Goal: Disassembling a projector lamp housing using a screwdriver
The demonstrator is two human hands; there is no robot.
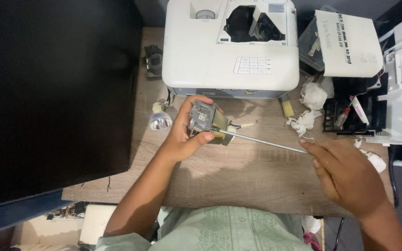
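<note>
Lamp module (206, 122) – one, one rod (264, 142).

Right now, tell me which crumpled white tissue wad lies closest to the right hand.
The small tissue wad just right of the right hand, almost touching it at the desk's right edge; the larger wads sit farther up by the small brush.
</note>
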